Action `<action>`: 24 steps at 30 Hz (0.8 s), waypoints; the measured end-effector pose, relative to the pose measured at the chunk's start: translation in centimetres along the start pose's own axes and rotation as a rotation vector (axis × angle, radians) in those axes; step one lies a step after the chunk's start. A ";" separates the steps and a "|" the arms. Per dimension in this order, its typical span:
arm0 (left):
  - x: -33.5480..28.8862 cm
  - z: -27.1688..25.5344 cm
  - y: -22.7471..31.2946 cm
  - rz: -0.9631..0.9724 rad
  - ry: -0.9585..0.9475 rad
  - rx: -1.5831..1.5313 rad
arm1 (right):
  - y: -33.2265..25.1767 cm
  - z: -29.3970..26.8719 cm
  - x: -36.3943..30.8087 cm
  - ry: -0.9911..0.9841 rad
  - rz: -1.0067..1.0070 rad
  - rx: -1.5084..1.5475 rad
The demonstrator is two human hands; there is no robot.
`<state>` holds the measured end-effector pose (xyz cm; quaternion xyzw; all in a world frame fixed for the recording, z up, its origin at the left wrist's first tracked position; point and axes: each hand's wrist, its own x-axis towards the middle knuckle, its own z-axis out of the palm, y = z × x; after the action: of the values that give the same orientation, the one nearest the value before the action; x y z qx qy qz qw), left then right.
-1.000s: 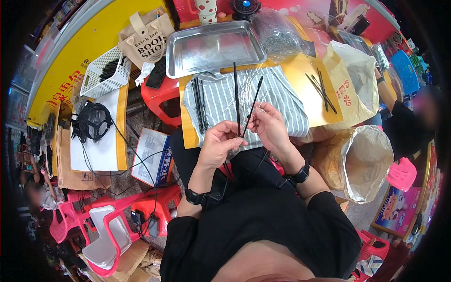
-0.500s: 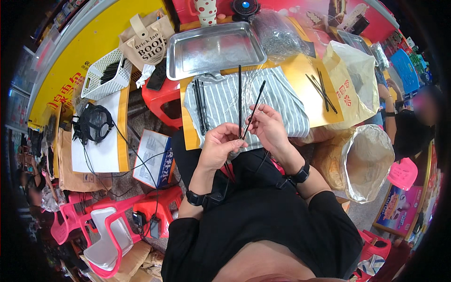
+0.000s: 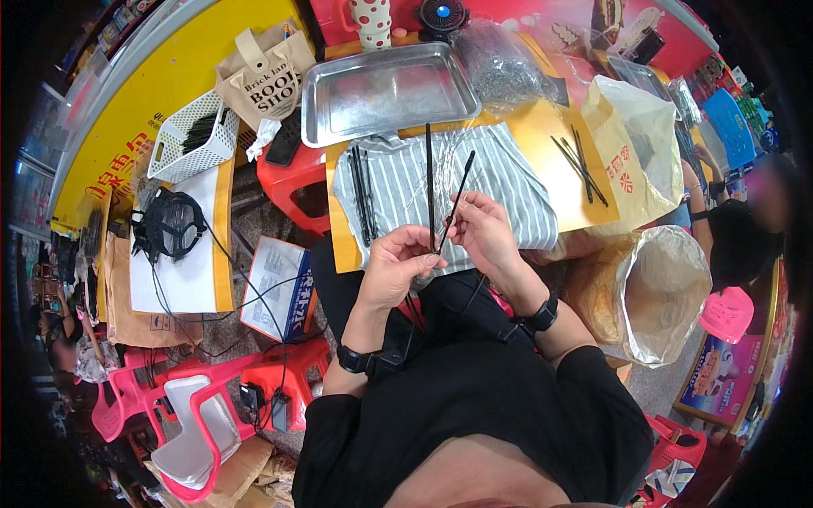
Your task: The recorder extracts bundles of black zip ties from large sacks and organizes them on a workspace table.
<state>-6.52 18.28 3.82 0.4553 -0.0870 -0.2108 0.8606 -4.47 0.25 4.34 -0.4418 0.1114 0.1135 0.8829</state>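
Note:
My left hand (image 3: 395,266) is closed, its thumb and fingers pinching the lower end of a thin black stick (image 3: 429,173) that stands nearly upright. My right hand (image 3: 486,229) pinches a second thin black stick (image 3: 463,179), which slants up to the right. The lower ends of both sticks come together at my left fingertips, where the joint is partly hidden. Beneath my hands lies a grey-and-white striped cloth (image 3: 518,182). Several similar black sticks (image 3: 362,190) rest on its left part. More black sticks (image 3: 581,169) lie crossed on the yellow board (image 3: 550,127) to the right.
A metal tray (image 3: 389,93) sits behind the cloth, beside a clear plastic bag (image 3: 500,63). At the left, a white basket (image 3: 195,144) holds dark sticks, near a red stool (image 3: 292,190). Open bags (image 3: 639,292) stand at my right. Another person (image 3: 741,237) is at far right.
The tops of both held sticks sit slightly lower, and my right hand has shifted a little downward. Both grips look the same.

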 end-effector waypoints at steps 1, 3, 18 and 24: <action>0.0 0.0 0.0 0.004 -0.001 -0.005 | 0.0 0.0 0.0 0.017 0.007 -0.002; 0.0 -0.1 0.0 0.009 -0.007 0.004 | 0.0 0.0 0.0 0.017 0.012 -0.010; -0.4 -1.5 0.0 0.036 0.098 0.390 | -8.5 0.0 1.0 -0.103 0.002 -0.468; -0.8 -1.7 0.4 -0.023 0.141 0.596 | -10.7 2.1 -0.3 -0.211 -0.045 -0.587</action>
<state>-6.52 20.12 3.22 0.7021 -0.0801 -0.1535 0.6907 -1.38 -4.34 13.73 -0.6659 -0.0281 0.1664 0.7267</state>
